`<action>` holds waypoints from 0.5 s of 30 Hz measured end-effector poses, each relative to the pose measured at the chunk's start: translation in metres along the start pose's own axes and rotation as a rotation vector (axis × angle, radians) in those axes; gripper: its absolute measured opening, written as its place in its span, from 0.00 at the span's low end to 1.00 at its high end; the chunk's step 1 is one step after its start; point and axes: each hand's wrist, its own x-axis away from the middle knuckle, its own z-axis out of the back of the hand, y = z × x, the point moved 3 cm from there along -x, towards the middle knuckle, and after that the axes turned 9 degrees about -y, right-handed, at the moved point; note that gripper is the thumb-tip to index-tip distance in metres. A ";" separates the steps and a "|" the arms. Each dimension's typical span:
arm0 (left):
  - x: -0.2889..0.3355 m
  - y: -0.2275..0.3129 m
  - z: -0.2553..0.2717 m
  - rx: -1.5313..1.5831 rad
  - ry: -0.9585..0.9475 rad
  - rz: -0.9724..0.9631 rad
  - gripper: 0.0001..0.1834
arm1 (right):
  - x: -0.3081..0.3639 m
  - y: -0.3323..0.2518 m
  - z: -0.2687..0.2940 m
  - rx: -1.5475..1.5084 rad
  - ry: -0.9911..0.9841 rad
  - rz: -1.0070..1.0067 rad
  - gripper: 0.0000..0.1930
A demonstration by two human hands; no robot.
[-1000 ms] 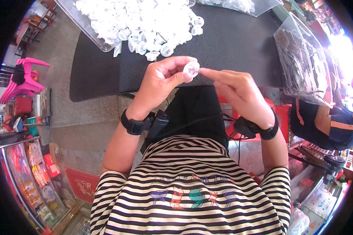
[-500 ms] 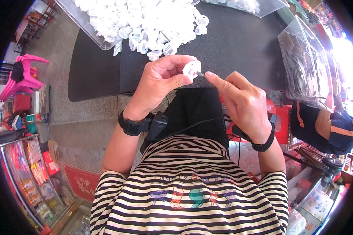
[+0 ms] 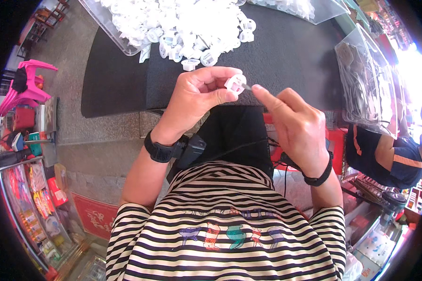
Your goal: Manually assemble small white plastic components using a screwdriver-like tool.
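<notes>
white plastic part (image 3: 234, 85), small and round, is held up in front of the person, seen against the near side of the black table (image 3: 286, 61). the left hand (image 3: 197, 92) grasps it between thumb and fingertips. the right hand (image 3: 295, 124) points toward it, index finger stretched out and the others curled; a thin grey sliver (image 3: 247, 87) spans the short gap between that fingertip and the part, and whether the right hand grips this sliver cannot be told, since its thumb is hidden. a black band (image 3: 157, 149) circles the left wrist, with a dark boxy device (image 3: 192, 149) beside it. beyond the hands, a heap of similar white parts (image 3: 183, 28) lies with a clear tray (image 3: 109, 29) along its left side. another clear container (image 3: 333, 11) holds white pieces at the upper right, and a clear bin (image 3: 368, 84) of thin greyish pieces stands at the right. past that, another person (image 3: 373, 161) shows in dark clothing with orange stripes; far left are pink plastic seats (image 3: 35, 89)
</notes>
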 end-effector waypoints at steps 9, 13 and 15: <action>0.000 0.000 -0.001 -0.025 -0.020 -0.034 0.20 | 0.001 -0.002 -0.010 -0.010 0.025 -0.002 0.27; 0.001 0.001 -0.006 -0.048 0.020 -0.024 0.18 | 0.000 -0.009 -0.010 0.014 -0.011 -0.068 0.27; 0.001 0.000 -0.008 -0.079 0.031 -0.016 0.18 | 0.000 -0.011 -0.010 0.042 -0.041 -0.085 0.27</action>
